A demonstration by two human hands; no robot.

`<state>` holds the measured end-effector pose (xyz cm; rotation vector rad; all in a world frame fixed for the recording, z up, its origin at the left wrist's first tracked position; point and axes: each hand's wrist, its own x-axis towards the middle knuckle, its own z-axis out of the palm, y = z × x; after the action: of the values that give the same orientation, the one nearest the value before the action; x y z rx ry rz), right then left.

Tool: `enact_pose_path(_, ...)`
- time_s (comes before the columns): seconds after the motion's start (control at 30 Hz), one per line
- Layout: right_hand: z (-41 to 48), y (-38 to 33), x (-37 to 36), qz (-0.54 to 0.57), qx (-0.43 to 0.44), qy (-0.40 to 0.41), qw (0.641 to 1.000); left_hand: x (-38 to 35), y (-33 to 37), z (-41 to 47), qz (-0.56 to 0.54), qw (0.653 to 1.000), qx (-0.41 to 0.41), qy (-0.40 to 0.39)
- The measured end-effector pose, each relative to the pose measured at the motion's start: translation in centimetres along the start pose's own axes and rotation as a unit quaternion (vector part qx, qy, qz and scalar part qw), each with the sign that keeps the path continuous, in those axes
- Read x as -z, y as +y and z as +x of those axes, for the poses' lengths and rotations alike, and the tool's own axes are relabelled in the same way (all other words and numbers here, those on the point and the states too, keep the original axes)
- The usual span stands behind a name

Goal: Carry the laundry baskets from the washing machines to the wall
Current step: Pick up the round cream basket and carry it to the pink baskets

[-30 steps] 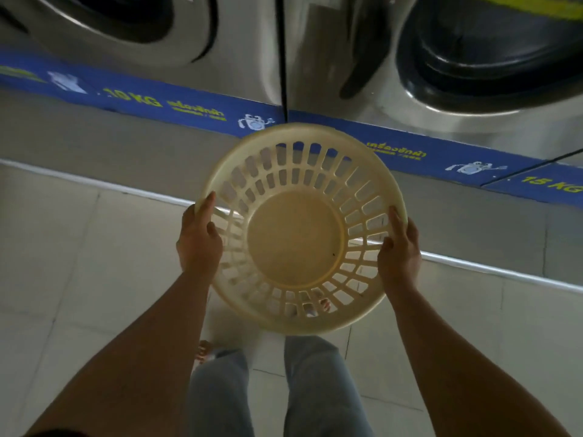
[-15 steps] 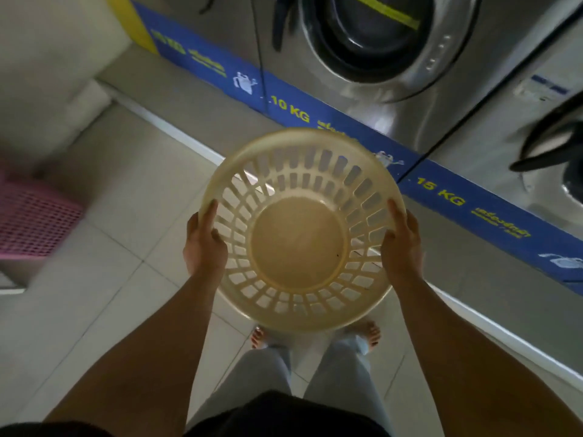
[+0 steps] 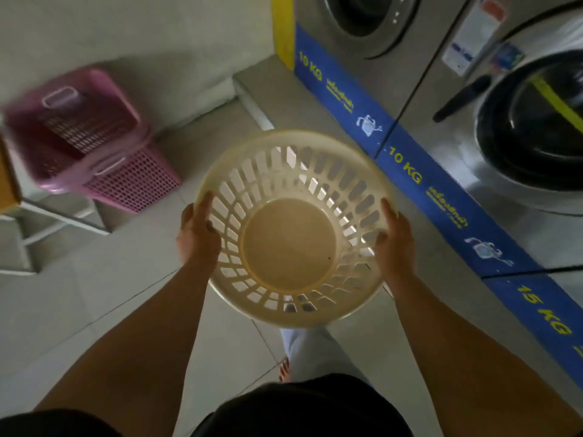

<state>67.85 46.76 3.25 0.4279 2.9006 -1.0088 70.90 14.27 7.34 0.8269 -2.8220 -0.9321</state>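
Round cream plastic basket (image 3: 288,244), slotted walls, smooth solid base, centre frame, held above pale tiled floor (image 3: 94,310). Left hand (image 3: 197,236) and right hand (image 3: 394,244) clamp opposite rims. Pink perforated rectangular baskets (image 3: 91,137) upper left by wall (image 3: 142,29); steel washing machines (image 3: 457,74) upper right.

A round laundry basket (image 3: 288,247) sits at frame centre between the left hand (image 3: 197,238) and right hand (image 3: 394,244). Washing machines (image 3: 426,58) line the upper right. A rectangular laundry basket (image 3: 94,143) stands upper left against the wall (image 3: 142,33).
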Motion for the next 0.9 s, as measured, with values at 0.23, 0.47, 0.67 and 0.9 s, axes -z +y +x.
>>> enact_pose_path(0.23,9.6,-9.5,-5.0,-0.040,0.043,-0.070,0.996,2.7,-1.0,9.2,-0.008,0.995,0.088,0.045)
enact_pose_path(0.47,18.0,-18.1,-9.3,-0.083,0.104,-0.121,0.984,3.7,-2.6,18.1,-0.029,0.985,0.152,0.076)
enact_pose_path(0.67,24.6,-25.1,-15.1,-0.102,0.118,-0.133,0.979,3.8,-5.2,27.4,-0.031,0.981,0.173,0.081)
enact_pose_path(0.9,31.0,-32.9,-21.7,-0.103,0.106,-0.139,0.979,5.2,-7.8,39.3,-0.025,0.982,0.172,0.069)
